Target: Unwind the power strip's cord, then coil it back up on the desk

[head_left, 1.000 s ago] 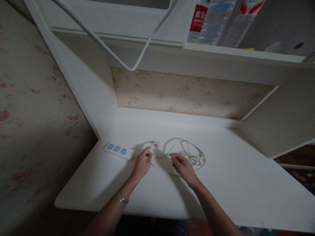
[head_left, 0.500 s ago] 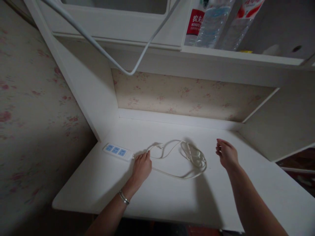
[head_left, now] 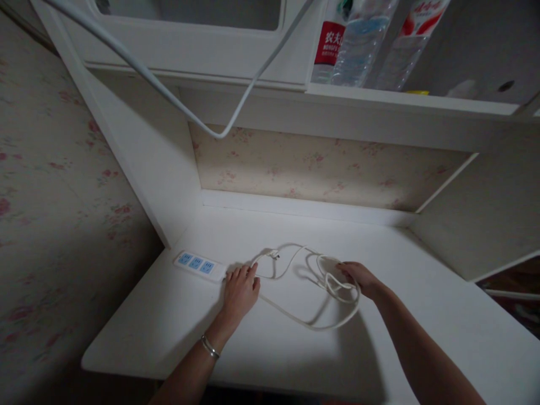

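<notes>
A white power strip (head_left: 195,264) with blue sockets lies at the left of a white desk (head_left: 270,360). Its white cord (head_left: 312,323) runs right into loose loops, and the plug (head_left: 270,254) rests behind them. My left hand (head_left: 239,291), with a bracelet at the wrist, lies flat on the desk where the cord leaves the strip, fingers stretched out. My right hand (head_left: 358,278) is on the bundle of loops, fingers curled around some of the cord, part of which is lifted off the desk.
A shelf above holds water bottles (head_left: 358,42) with red labels. A thick white cable (head_left: 177,104) hangs in a loop below the upper cabinet. Floral wallpaper (head_left: 54,197) covers the wall at left and the back of the desk niche.
My right hand left the cord, swung out to the right above the desk, then came back down onto the looped bundle. My left hand flattened beside the power strip. The loops shifted slightly.
</notes>
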A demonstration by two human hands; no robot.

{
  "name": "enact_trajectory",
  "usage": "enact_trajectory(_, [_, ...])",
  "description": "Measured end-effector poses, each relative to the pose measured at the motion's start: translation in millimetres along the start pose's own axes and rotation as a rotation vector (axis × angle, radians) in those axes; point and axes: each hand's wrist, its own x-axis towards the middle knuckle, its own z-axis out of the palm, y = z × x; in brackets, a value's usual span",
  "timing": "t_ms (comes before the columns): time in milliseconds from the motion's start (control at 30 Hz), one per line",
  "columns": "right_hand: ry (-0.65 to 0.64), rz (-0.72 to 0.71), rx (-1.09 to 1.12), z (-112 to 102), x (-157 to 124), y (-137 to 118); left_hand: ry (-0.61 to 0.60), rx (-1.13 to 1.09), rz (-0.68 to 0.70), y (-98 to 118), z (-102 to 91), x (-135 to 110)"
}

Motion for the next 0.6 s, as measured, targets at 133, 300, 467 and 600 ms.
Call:
enact_trajectory(133, [0.059,-0.033,0.143,-25,1,0,-0.005,0.006,-0.010,-2,0.8,2])
enact_trajectory(300, [0.226,-0.098,0.256,-53,0,13,0.007,0.004,-0.014,-2,2.0,3])
enact_trajectory(467, [0.339,-0.114,0.247,-62,3,25,0.015,0.000,-0.017,2,1.5,5])
enact_trajectory(600, [0.340,-0.129,0.109,-61,-2,26,0.042,0.032,-0.010,2,-0.8,5])
